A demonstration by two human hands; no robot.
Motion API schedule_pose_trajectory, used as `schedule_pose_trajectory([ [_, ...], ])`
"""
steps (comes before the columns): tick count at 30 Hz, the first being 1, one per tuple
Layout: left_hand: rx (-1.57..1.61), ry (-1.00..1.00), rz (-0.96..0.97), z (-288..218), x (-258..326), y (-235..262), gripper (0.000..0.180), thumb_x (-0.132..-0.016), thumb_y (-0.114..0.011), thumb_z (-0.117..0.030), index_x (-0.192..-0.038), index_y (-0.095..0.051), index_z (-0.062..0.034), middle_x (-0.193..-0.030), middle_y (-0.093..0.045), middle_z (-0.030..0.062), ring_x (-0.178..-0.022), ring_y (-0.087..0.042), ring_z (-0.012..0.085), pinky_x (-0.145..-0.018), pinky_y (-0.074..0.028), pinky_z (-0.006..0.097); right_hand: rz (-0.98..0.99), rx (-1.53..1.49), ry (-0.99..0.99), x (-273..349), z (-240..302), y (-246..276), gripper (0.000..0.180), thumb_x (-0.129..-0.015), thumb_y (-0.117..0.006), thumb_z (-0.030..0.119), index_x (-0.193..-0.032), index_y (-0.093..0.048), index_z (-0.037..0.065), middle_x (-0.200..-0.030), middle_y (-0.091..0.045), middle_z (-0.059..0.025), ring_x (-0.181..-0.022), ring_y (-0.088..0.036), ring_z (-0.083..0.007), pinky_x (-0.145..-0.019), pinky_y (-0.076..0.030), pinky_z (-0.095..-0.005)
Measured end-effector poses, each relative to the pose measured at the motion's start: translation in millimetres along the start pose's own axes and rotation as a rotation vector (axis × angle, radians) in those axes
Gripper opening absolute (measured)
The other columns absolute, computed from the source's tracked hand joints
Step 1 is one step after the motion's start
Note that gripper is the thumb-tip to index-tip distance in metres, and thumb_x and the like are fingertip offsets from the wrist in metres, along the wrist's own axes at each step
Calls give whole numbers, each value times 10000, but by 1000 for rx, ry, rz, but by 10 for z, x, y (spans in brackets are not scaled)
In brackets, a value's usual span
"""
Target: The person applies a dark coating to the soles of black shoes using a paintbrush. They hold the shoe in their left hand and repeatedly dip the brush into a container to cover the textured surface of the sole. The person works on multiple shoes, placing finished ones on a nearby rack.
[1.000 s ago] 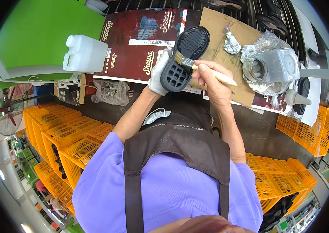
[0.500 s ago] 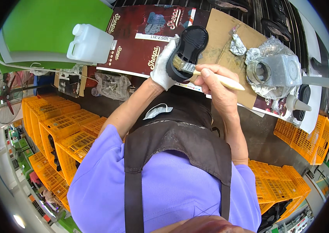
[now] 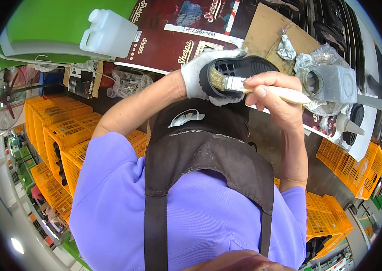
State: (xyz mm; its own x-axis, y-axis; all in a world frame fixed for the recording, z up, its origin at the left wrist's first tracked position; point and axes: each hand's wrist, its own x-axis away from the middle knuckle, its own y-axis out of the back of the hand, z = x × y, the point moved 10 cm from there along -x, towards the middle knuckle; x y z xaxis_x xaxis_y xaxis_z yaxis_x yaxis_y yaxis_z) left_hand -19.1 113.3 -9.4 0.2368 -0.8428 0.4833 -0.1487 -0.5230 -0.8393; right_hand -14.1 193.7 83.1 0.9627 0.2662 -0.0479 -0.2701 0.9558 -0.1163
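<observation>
My left hand (image 3: 196,74), in a white glove, grips a black shoe sole (image 3: 249,64) around its heel end. The sole lies sideways, its hollow inner face with a grid of cells turned up and its toe end pointing right. My bare right hand (image 3: 279,95) is closed on the pale handle of a flat paintbrush (image 3: 234,83). The brush's tan bristles rest against the inside of the sole's heel, close to the gloved fingers. Part of the sole's near rim is hidden behind the brush and my right fingers.
A white plastic jug (image 3: 114,34) stands at the left on dark red cardboard (image 3: 155,52). Right of the hands are a clear cut-open container (image 3: 331,83) in plastic wrap, a nozzle bottle (image 3: 350,125) and another black sole (image 3: 356,118). Orange crates (image 3: 71,135) stack on both sides.
The sole has turned from upright to sideways, its toe now pointing right. Both hands have shifted, the right one further right, and the brush lies flatter across the heel.
</observation>
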Motion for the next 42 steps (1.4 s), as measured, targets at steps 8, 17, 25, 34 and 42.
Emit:
schedule_pose_trajectory([
  [8, -511, -46, 97, -109, 30, -52, 353, -891, -469, -185, -1183, -484, 13, -1082, -597, 145, -963, -599, 221, -840, -515, 373, 285, 74, 96, -99, 146, -59, 177, -763, -658, 66, -915, -660, -27, -821, -658, -114, -737, -623, -151, -673, -496, -255],
  [17, -1233, -163, 244, -115, -69, -128, 747, -468, -818, -37, -1157, -530, -44, -971, -642, 24, -838, -580, 84, -768, -503, 267, 573, 100, 124, -142, 126, -138, 183, -743, -677, 70, -900, -669, -24, -791, -640, -122, -729, -597, -192, -651, -458, -285],
  [25, -760, 37, 133, -38, -157, 30, 566, -665, -732, -123, -1185, -518, -47, -954, -643, 60, -788, -613, 145, -666, -536, 325, 668, 140, 55, -47, 25, -36, 173, -765, -653, 36, -925, -664, -29, -767, -625, -104, -702, -571, -173, -609, -430, -283],
  [34, -383, -217, 79, -361, -65, -72, 399, -913, -471, -310, -1152, -508, 8, -1048, -597, 137, -828, -620, 199, -739, -515, 305, 280, 325, 98, 118, 330, 596, 200, -763, -610, 97, -898, -645, -47, -765, -606, -121, -686, -575, -169, -603, -439, -269],
  [42, -904, -1171, -66, -829, 342, -537, 507, -780, -634, -55, -1224, -391, -18, -1153, -497, 119, -1057, -516, 193, -874, -463, 335, -461, -44, 484, 502, 358, 813, 415, -863, -577, 340, -934, -608, -67, -732, -605, -147, -592, -591, -155, -498, -472, -220],
])
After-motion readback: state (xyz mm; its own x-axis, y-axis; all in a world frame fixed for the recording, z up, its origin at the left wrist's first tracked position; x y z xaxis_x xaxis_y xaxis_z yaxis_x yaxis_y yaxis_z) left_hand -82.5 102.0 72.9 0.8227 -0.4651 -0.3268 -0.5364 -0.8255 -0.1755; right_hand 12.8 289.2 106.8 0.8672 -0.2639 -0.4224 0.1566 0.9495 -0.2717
